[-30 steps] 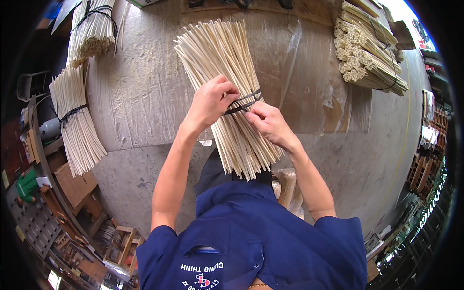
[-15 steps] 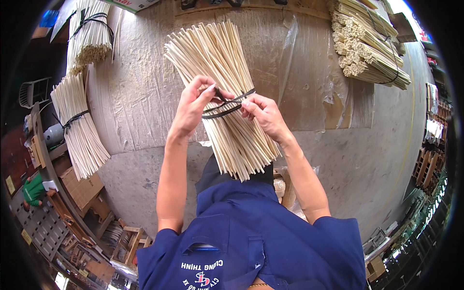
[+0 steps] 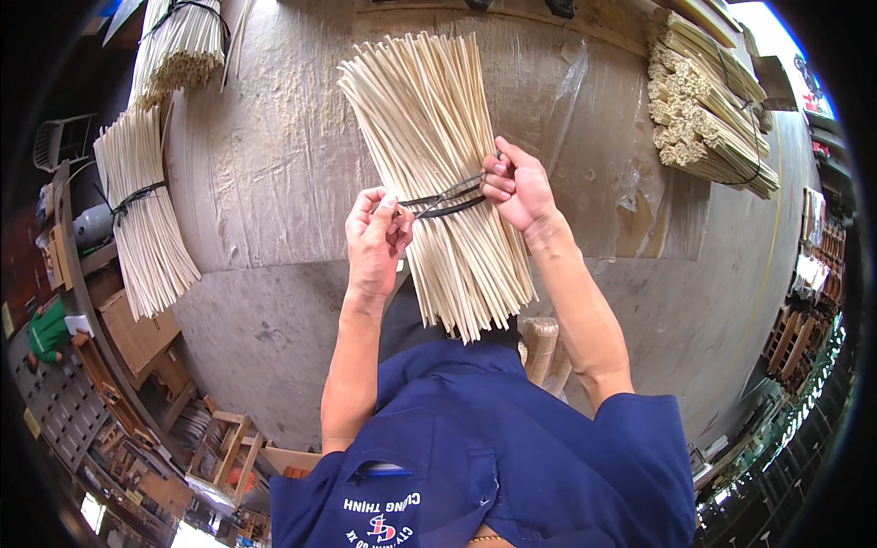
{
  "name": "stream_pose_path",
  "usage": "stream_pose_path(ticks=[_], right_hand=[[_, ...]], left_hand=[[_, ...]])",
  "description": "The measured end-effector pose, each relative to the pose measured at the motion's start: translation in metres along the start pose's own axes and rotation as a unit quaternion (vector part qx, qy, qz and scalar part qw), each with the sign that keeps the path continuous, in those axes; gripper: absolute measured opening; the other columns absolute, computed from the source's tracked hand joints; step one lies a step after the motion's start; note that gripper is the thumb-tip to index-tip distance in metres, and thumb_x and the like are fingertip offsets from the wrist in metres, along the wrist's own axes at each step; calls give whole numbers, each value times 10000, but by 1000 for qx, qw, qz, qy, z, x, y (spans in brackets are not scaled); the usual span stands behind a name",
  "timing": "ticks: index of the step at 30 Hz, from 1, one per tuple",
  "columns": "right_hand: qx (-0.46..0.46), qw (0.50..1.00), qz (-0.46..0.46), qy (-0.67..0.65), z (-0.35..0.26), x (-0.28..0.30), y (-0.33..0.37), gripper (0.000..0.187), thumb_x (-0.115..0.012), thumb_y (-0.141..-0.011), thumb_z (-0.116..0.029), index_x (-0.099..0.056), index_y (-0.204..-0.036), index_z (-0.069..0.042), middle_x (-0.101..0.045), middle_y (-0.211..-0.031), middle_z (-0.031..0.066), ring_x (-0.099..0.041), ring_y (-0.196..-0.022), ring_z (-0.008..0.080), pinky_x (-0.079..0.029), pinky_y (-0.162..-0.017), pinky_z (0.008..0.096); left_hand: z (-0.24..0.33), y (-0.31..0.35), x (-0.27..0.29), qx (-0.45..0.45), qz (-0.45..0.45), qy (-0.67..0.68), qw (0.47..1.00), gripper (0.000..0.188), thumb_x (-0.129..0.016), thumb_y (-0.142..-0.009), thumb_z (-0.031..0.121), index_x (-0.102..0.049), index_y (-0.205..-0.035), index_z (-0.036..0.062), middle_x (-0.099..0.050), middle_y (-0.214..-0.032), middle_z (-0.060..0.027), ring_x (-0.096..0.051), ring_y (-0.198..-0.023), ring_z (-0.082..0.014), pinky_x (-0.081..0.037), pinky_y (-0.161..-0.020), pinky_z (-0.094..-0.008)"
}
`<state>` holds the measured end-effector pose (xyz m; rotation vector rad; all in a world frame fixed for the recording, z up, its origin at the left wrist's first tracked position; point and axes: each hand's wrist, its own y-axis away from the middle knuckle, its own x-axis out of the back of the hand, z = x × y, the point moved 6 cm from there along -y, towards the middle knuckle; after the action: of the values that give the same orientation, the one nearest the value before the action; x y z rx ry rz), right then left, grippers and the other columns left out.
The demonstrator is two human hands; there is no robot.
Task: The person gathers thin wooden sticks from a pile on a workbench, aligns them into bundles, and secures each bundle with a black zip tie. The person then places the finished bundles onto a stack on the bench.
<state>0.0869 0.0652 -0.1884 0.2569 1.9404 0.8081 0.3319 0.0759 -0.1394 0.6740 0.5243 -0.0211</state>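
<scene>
The bundle (image 3: 438,173) of pale thin sticks lies on the counter (image 3: 274,183), fanning away from the person, its near ends hanging just over the counter's edge. A dark band (image 3: 448,201) crosses the bundle about its middle. The left hand (image 3: 376,239) sits at the bundle's left side, fingers pinched shut on one end of the band; the right hand (image 3: 519,190) is at the bundle's right side, grip clenched on the other end, with the band drawn taut between them over the sticks.

The sticks look light and stiff one by one, but loose as a lot (they splay at the far end and would likely slide past each other), so I'd judge the middle, under the band, the place to take hold, with both hands. The band looks stretchy and apt to snap back if let slip.

Left of the bundle lies a tied bunch (image 3: 146,219), another (image 3: 178,46) beyond it; right of the bundle is a rougher stack (image 3: 708,119)
</scene>
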Motion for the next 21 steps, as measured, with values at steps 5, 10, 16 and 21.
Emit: stream_pose_path(ticks=[5,10,16,21], right_hand=[[83,970,1,227,-19,-33,26,336,-658,-1157,-297,-597,-867,-138,-671,-853,21,-515,-681,57,-457,-651,231],[207,858,-91,461,-28,-100,42,333,-722,-1121,-324,-783,-960,-40,-727,-1161,79,-632,-951,102,-511,-857,267],[142,885,-74,437,-20,-97,36,294,-830,-1039,-269,-809,-1175,-9,-777,-1115,51,-676,-958,118,-559,-914,308],[229,718,-62,654,19,-85,50,466,-945,-866,-191,-809,-1289,-50,-745,-1126,115,-751,-1013,191,-606,-859,350]], left_hand=[[32,-11,0,-78,-71,-82,991,114,-690,-1125,180,-657,-1171,80,-717,-949,-30,-674,-887,-137,-533,-764,-292],[54,-19,-45,-92,-175,-291,936,213,-742,-1104,192,-748,-1075,-19,-779,-1258,-85,-688,-963,-109,-552,-884,-276],[47,-39,-45,-40,-153,-231,960,207,-771,-1081,165,-804,-1143,-29,-820,-1020,-58,-754,-964,-120,-586,-904,-263],[32,-22,-33,-83,-90,-149,981,237,-746,-1106,187,-810,-1181,-29,-824,-1035,-70,-762,-977,-134,-588,-935,-281]])
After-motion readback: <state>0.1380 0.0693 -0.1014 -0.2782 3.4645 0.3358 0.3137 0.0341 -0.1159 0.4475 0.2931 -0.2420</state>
